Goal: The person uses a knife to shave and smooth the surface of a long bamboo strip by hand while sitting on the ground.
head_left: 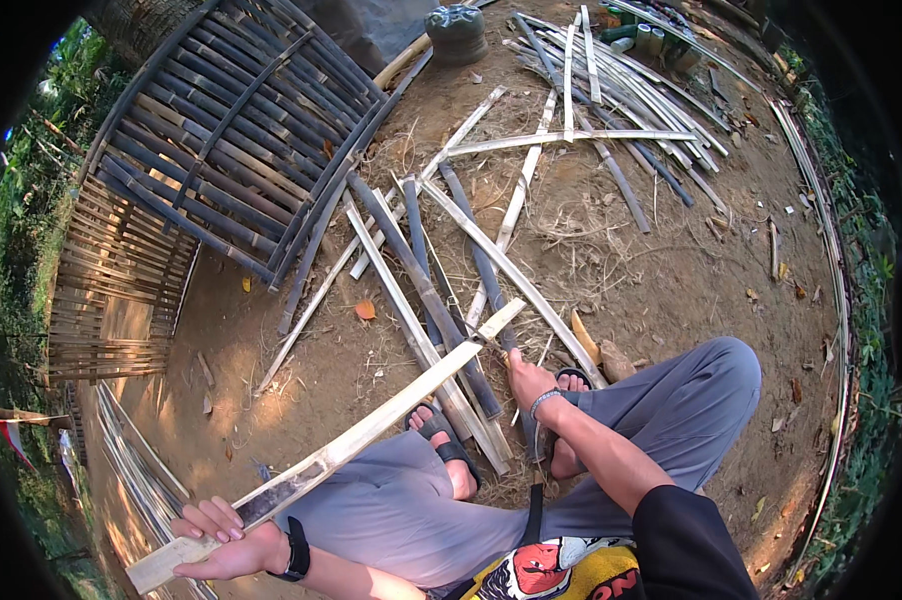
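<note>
A long split bamboo strip (371, 425) runs slantwise across my lap, pale on its inner face with a dark patch near its lower end. My left hand (233, 540) is closed around that lower end. Near the strip's far end, my right hand (531, 385) is closed on what looks like a knife (483, 338). Its dark blade lies against the strip, and my fingers hide much of the handle. Below that end, dark bamboo pieces (418, 275) and pale split ones (401, 310) lie crossed on the ground, close to my sandalled feet.
A dark bamboo slatted frame (236, 130) stands at the far left, with a paler slatted panel (121, 275) beside it. Many split strips (631, 85) are heaped at the far right. More strips (136, 460) lie at the left. Shavings (581, 230) litter the dirt.
</note>
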`<state>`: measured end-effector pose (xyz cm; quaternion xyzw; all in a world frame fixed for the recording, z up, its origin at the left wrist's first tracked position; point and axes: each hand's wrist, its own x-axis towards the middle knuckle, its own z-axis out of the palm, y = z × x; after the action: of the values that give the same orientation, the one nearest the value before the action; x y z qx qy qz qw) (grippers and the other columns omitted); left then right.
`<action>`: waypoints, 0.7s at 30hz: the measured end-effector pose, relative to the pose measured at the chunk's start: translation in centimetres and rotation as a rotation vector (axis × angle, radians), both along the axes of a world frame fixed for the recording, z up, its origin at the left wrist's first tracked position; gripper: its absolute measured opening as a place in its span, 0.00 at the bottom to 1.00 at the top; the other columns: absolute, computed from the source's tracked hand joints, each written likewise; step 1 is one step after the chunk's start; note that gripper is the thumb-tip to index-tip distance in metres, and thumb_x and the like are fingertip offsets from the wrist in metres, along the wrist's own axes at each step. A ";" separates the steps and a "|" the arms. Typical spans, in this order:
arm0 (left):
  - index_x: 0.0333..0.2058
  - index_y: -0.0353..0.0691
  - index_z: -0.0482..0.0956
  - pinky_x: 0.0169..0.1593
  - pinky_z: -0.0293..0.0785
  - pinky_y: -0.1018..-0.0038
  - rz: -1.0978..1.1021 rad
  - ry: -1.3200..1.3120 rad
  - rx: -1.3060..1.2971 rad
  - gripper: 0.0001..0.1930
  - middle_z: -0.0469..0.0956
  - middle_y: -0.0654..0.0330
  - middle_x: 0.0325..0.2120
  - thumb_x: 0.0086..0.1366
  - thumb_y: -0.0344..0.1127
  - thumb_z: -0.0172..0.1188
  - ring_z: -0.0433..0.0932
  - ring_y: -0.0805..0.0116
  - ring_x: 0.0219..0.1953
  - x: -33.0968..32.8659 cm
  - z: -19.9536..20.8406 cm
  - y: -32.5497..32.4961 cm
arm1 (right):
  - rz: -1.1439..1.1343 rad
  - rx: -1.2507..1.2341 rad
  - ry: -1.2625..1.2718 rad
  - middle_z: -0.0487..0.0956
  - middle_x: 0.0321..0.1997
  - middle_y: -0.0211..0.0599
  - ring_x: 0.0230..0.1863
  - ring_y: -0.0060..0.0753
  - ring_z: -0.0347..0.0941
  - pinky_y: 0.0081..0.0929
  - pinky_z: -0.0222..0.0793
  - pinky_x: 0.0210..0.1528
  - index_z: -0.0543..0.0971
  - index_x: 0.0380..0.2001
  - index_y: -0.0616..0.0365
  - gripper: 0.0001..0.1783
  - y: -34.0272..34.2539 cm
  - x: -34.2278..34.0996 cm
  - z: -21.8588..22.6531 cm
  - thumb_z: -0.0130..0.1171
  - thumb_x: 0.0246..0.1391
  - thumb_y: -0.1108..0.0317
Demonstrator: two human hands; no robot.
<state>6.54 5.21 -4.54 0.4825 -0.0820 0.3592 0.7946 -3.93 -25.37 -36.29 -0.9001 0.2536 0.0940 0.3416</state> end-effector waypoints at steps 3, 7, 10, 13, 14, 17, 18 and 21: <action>0.23 0.44 0.58 0.14 0.45 0.84 -0.092 -0.058 0.028 0.26 0.53 0.68 0.12 0.68 0.61 0.38 0.50 0.80 0.09 -0.2 -0.3 1.0 | 0.075 0.018 -0.007 0.77 0.22 0.62 0.27 0.65 0.76 0.55 0.71 0.28 0.59 0.37 0.62 0.08 2.5 0.8 2.8 0.43 0.59 0.69; 0.24 0.44 0.58 0.14 0.46 0.84 -0.193 -0.101 0.038 0.25 0.53 0.69 0.12 0.68 0.60 0.41 0.51 0.80 0.10 -0.9 1.4 -0.7 | 0.085 -0.067 0.026 0.77 0.22 0.59 0.27 0.63 0.77 0.54 0.73 0.29 0.60 0.39 0.62 0.07 -0.8 0.8 1.6 0.40 0.59 0.71; 0.24 0.45 0.57 0.12 0.47 0.86 -0.285 -0.110 0.133 0.26 0.55 0.68 0.12 0.68 0.62 0.40 0.52 0.81 0.09 0.9 2.7 -1.2 | 0.027 0.011 -0.019 0.76 0.21 0.64 0.26 0.68 0.75 0.60 0.70 0.30 0.58 0.40 0.61 0.13 2.1 1.4 2.9 0.45 0.62 0.62; 0.24 0.46 0.59 0.11 0.49 0.87 -0.248 -0.077 0.122 0.26 0.55 0.70 0.12 0.68 0.64 0.38 0.52 0.83 0.08 4.4 4.3 -4.4 | 0.035 -0.007 -0.038 0.75 0.23 0.67 0.28 0.71 0.73 0.61 0.69 0.33 0.58 0.40 0.63 0.15 1.4 2.0 3.2 0.44 0.62 0.62; 0.24 0.46 0.59 0.10 0.50 0.86 -0.324 -0.097 0.171 0.26 0.55 0.71 0.12 0.68 0.64 0.36 0.52 0.84 0.08 5.8 5.2 -5.7 | -0.022 -0.036 -0.050 0.76 0.23 0.67 0.28 0.71 0.73 0.61 0.69 0.33 0.58 0.40 0.64 0.15 0.2 1.8 1.7 0.44 0.62 0.61; 0.24 0.45 0.58 0.14 0.45 0.84 -0.325 -0.087 0.197 0.26 0.52 0.69 0.12 0.69 0.62 0.35 0.49 0.81 0.10 8.5 7.7 -9.9 | -0.078 0.013 -0.083 0.76 0.27 0.70 0.31 0.72 0.73 0.59 0.70 0.35 0.58 0.42 0.67 0.17 0.4 2.8 1.7 0.44 0.62 0.62; 0.23 0.45 0.58 0.15 0.45 0.83 -0.362 -0.114 0.201 0.27 0.52 0.70 0.12 0.69 0.62 0.33 0.49 0.80 0.11 9.6 7.7 -10.0 | -0.034 0.035 -0.104 0.76 0.27 0.70 0.31 0.72 0.73 0.59 0.70 0.35 0.58 0.42 0.68 0.18 1.4 3.6 3.8 0.45 0.61 0.62; 0.23 0.45 0.58 0.15 0.45 0.81 -0.309 -0.075 0.194 0.27 0.51 0.69 0.11 0.70 0.62 0.32 0.48 0.80 0.11 11.1 9.3 -14.3 | -0.091 -0.007 -0.088 0.76 0.27 0.70 0.31 0.72 0.73 0.59 0.70 0.34 0.57 0.44 0.70 0.20 -0.4 3.1 2.2 0.45 0.61 0.62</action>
<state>17.66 -9.12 4.75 0.5248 -0.2189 0.2411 0.7865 -0.82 -25.76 -34.12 -0.8921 0.2794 0.0379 0.3530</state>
